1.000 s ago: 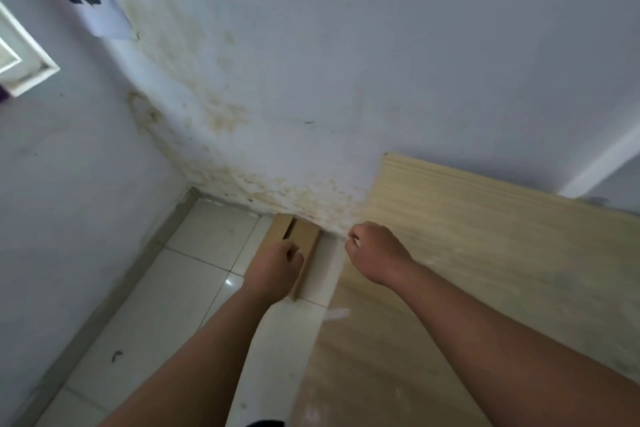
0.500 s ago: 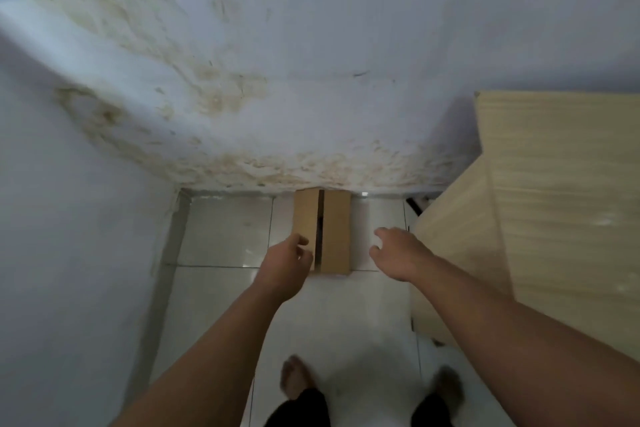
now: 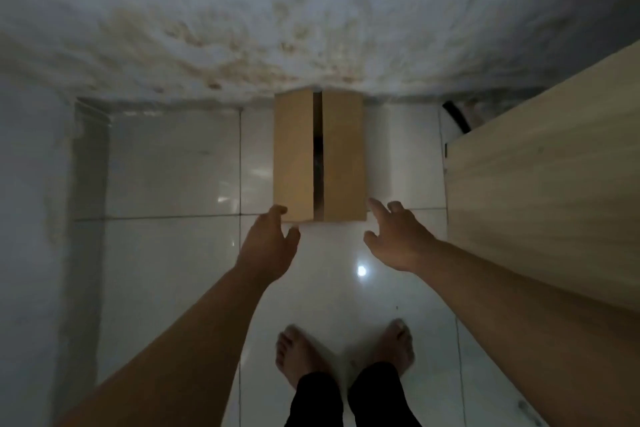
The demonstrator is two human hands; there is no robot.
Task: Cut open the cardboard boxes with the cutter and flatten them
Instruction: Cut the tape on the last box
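Note:
A brown cardboard box (image 3: 294,156) stands on the white tiled floor against the stained wall, its two top flaps parted by a dark gap down the middle. My left hand (image 3: 268,243) reaches to the box's near left corner with fingers spread, a fingertip at the edge. My right hand (image 3: 398,236) is open at the near right corner, fingers extended and just short of the box. Neither hand holds anything. No cutter is in view.
A light wooden table (image 3: 540,191) fills the right side, close to my right forearm. A dark cable (image 3: 457,114) lies behind it by the wall. A second wall (image 3: 34,184) closes the left side. My bare feet (image 3: 346,354) stand on the floor tiles (image 3: 166,270) below the box.
The view has tipped down toward the floor, so the box looks larger and nearer. Both hands have opened and moved to the box's near corners.

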